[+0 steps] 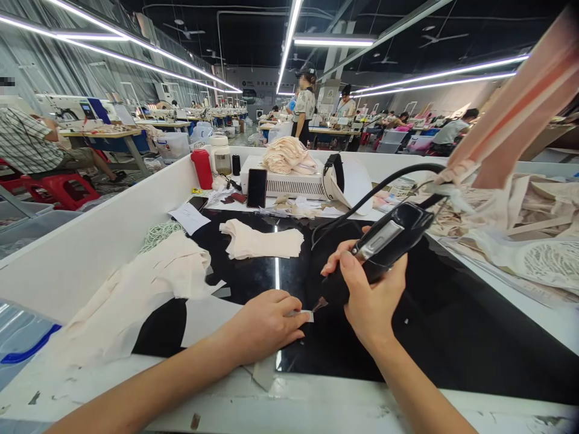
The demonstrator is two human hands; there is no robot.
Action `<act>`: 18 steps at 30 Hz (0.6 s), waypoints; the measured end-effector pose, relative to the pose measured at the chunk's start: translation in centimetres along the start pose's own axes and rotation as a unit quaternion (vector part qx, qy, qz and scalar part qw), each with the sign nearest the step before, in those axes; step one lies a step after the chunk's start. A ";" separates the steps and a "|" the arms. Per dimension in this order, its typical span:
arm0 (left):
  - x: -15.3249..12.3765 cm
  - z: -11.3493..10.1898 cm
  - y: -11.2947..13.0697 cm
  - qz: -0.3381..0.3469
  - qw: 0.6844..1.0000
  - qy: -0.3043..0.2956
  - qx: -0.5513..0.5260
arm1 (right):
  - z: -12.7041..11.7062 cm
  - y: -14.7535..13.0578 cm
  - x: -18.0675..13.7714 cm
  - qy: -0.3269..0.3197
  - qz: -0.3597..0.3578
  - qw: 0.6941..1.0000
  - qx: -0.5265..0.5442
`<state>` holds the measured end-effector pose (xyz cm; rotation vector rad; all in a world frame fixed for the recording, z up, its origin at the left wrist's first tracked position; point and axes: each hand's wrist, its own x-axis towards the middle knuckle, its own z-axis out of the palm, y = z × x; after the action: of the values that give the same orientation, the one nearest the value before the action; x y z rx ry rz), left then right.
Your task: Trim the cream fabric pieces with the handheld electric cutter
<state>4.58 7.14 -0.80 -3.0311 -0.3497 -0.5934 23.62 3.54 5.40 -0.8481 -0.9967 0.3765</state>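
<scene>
My right hand (pixel 373 295) is wrapped round a black corded electric cutter (pixel 391 238) with a silver lever along its top. The tool slants down to the left, and its small metal tip (pixel 319 304) is just by the end of a narrow white strip (pixel 309 316). Closed fingers of my left hand (pixel 271 319) hold that strip against the glossy black board (pixel 253 274); most of it is hidden under them. Further back on the board lies a stack of cream fabric pieces (pixel 265 239). Left of my left hand, more cream fabric (pixel 149 277) is heaped.
A white wall (pixel 104 247) edges the table on the left. At the back are a red tumbler (pixel 202 169), a phone (pixel 257 188) and a white box (pixel 289 184) topped with fabric. Pale strips (pixel 529 211) pile up at right; peach fabric (pixel 520 114) hangs by the cable.
</scene>
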 end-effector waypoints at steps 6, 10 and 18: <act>0.0 0.2 0.0 0.003 1.000 0.009 -0.001 | 0.1 0.0 0.1 0.009 -0.005 1.000 -0.010; 0.0 0.1 0.1 0.001 1.000 0.002 0.001 | -0.3 -0.3 0.0 0.015 0.014 1.000 0.004; 0.0 0.1 0.1 -0.004 1.000 -0.009 -0.005 | -0.5 -0.5 -0.9 0.003 0.021 1.000 0.004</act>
<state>4.63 7.04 -0.88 -3.0483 -0.3599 -0.5703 23.52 2.50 5.13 -0.8633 -0.9731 0.4125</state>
